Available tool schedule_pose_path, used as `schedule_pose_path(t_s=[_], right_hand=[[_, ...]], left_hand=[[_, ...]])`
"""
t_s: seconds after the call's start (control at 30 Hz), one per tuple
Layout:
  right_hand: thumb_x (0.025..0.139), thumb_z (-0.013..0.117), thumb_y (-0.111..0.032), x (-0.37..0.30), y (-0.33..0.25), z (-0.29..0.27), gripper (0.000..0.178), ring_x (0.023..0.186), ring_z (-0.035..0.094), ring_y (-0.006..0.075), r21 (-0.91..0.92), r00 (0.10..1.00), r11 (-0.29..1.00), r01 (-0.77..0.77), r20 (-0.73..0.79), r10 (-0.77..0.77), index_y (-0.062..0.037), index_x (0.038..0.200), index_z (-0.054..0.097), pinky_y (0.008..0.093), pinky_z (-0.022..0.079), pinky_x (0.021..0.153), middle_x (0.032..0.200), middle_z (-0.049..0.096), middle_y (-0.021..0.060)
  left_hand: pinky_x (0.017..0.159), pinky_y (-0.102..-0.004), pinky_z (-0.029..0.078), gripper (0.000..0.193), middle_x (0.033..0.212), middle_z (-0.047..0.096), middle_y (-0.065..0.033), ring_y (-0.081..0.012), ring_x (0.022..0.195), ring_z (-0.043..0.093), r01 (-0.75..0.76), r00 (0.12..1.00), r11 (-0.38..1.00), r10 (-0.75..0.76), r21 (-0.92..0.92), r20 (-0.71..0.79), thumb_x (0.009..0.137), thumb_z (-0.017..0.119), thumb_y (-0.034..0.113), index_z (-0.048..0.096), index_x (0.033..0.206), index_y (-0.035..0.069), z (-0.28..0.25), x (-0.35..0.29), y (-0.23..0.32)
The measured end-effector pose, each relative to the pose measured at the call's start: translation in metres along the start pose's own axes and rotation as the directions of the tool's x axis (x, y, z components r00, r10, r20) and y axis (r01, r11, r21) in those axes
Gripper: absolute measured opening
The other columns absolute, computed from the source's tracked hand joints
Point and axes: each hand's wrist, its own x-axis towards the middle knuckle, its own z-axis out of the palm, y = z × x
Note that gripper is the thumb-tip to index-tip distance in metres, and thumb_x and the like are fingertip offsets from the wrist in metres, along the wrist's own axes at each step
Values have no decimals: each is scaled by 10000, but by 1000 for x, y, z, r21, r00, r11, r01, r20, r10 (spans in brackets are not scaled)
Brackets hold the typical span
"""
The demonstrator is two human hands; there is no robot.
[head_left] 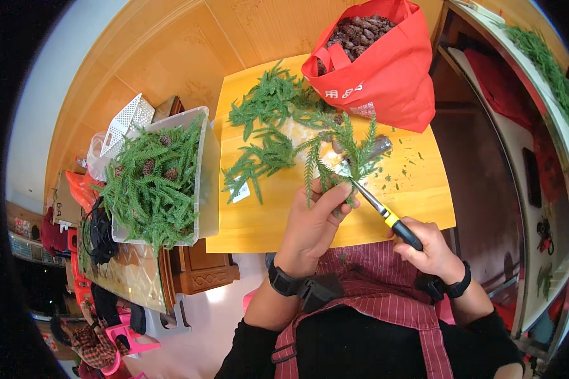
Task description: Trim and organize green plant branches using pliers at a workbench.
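Between the thumb and fingers of my left hand [316,218] is a green pine sprig [355,151], its needled twigs fanning up over the table. My right hand [427,246] is closed around a long-nosed tool [395,222] with a black and yellow handle, pliers by its look. Its tapered metal tip meets the sprig's lower stem, right beside my left fingertips. Beyond my hands, more loose green sprigs [269,101] lie on the yellow table [259,228]. Partly hidden behind the held sprig are a dark cylindrical object [380,146] and some small pale and brown items.
A red bag [392,82] full of pine cones [358,36] stands at the table's far right. To the left, a clear plastic bin [203,158] is heaped with green sprigs and cones, near a white basket [126,123]. Green scraps [406,165] dot the table; shelving lines the right.
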Motion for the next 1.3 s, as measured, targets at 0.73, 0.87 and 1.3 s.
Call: schedule_pose_path(t_s=[0.73,0.87,1.3], right_hand=[[893,476,-333,-3,10,9,373,861,559,162,625,989,774,-100,147,9,28,943,557,297,423,814,836,612,78],[896,476,-322,-6,4,9,356,776,548,137,627,985,761,-167,146,96,25,917,553,277,432,741,767,593,75],[897,393,-454,-9,10,5,413,811,524,377,888,932,289,-358,360,48,-97,690,401,377,425,647,562,499,98]], left_hand=[[614,-207,487,122,853,586,-44,-116,721,586,-45,999,999,45,-2,14,842,577,81,550,949,28,-3,-1,-1],[655,-230,490,142,888,586,-38,-112,753,580,-107,994,993,106,57,8,867,555,123,551,969,23,-3,-3,-2],[1034,-348,235,431,1249,454,-124,-192,1168,398,-566,824,680,450,466,344,762,438,-42,443,1192,-30,-23,6,-12]])
